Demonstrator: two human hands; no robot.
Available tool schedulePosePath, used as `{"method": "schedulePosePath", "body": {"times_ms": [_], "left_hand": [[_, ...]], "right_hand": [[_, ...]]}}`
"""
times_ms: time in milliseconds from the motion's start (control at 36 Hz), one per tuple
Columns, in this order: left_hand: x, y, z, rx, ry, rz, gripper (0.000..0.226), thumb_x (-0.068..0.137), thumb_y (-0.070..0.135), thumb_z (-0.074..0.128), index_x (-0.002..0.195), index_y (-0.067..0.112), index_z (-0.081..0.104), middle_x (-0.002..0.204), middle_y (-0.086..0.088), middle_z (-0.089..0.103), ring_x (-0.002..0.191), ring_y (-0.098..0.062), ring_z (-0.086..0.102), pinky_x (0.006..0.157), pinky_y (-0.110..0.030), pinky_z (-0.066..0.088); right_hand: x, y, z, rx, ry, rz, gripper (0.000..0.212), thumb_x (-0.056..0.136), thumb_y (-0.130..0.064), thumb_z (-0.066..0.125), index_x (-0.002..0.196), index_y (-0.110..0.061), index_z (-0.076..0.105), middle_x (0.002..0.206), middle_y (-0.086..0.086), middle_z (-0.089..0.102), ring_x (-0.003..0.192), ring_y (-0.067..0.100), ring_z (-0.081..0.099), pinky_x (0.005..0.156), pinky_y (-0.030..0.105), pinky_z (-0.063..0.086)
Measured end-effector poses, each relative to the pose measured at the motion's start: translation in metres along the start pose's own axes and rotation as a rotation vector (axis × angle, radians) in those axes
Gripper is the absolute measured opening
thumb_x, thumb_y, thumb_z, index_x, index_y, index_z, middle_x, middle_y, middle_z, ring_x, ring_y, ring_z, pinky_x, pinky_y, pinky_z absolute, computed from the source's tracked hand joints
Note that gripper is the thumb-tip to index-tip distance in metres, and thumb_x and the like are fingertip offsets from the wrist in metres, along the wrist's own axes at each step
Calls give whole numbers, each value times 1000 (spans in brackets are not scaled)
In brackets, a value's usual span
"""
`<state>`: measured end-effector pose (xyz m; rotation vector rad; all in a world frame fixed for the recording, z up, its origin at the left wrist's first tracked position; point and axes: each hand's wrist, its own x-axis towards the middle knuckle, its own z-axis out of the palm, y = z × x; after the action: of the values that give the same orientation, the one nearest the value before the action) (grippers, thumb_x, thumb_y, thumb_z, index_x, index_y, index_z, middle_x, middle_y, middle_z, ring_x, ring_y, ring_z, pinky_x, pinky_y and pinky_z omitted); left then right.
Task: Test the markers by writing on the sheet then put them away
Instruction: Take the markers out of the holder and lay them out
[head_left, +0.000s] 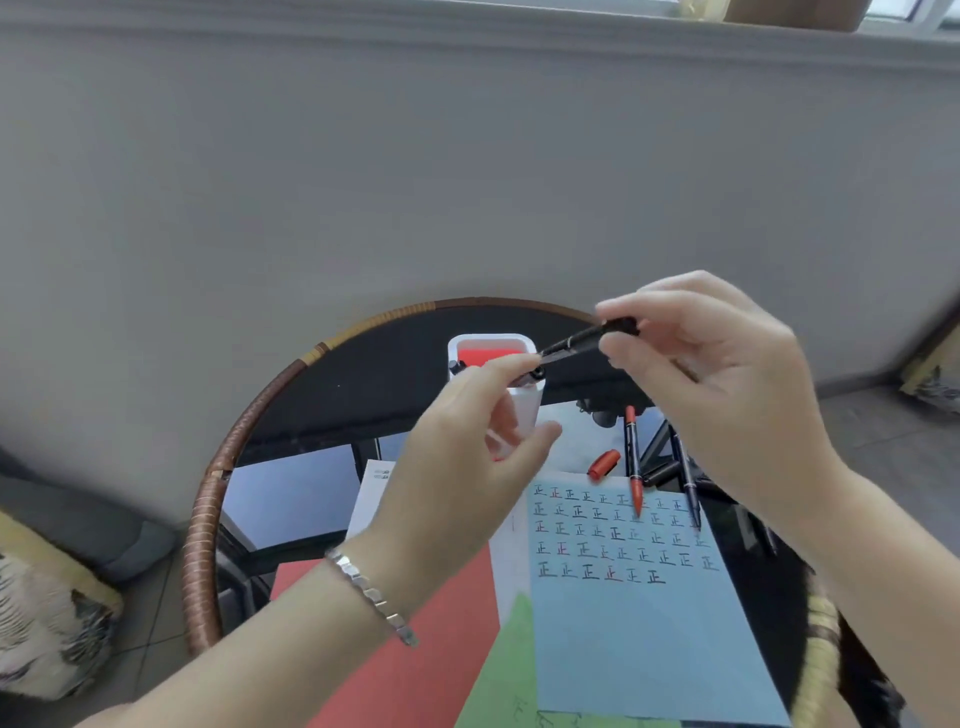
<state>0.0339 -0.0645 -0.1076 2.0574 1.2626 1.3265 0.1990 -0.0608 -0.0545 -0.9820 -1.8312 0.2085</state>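
A person holds a black marker (587, 339) in the air above a round glass counter (249, 415), just in front of a white holder (491, 340) (red inside). The grip of the left hand (467, 447) pinches its lower end and that of the right hand (717, 374) its upper end. Below, a blue sheet (649, 623) carries rows of written characters; an uncapped red marker (632, 457) lies across its top edge, a loose red cap (604, 463) just beside it and a dark marker (688, 483) to the right.
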Motion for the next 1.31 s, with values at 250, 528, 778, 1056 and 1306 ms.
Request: {"method": "schedulePosePath", "body": {"times_ms": [250, 528, 778, 1056, 1306], "left_hand": [[3, 14, 25, -54, -1, 97, 13, 84, 24, 57, 95, 25, 63, 74, 10, 66, 71, -4, 63, 65, -22, 52], [-16, 5, 36, -492, -132, -357, 12, 83, 6, 60, 85, 18, 60, 73, -4, 70, 71, -13, 68, 65, -26, 54], [-29, -18, 43, -192, -426, -414, 11, 88, 13, 50, 88, 21, 59, 79, -2, 65, 70, -16, 62, 69, -31, 50], [-30, -16, 49, 64, -448, -153, 25, 97, 28, 35, 90, 9, 50, 72, -3, 52, 66, -16, 45, 60, -28, 34], [-27, -22, 47, -14, -473, -122, 15, 95, 30, 41, 82, 35, 47, 52, 4, 39, 48, -13, 33, 50, -27, 26]], "right_hand": [[-38, 15, 1, -14, -62, -1, 22, 79, -17, 64, 101, -22, 62, 85, -4, 62, 79, 7, 60, 75, 13, 49], [-78, 39, 28, 931, -65, 1165, 29, 76, -25, 62, 99, -8, 60, 63, 0, 57, 53, 10, 51, 53, 19, 44], [-91, 42, 40, 769, 123, 1047, 9, 83, -17, 62, 86, -9, 64, 59, -5, 59, 58, 5, 60, 59, 17, 49], [-91, 35, 45, 694, 185, 852, 9, 86, -6, 59, 90, -11, 65, 62, -6, 70, 66, 6, 67, 62, 15, 52], [-88, 38, 41, 668, 145, 792, 10, 84, -1, 59, 81, -10, 64, 62, -4, 69, 64, 8, 66, 63, 17, 53]]}}
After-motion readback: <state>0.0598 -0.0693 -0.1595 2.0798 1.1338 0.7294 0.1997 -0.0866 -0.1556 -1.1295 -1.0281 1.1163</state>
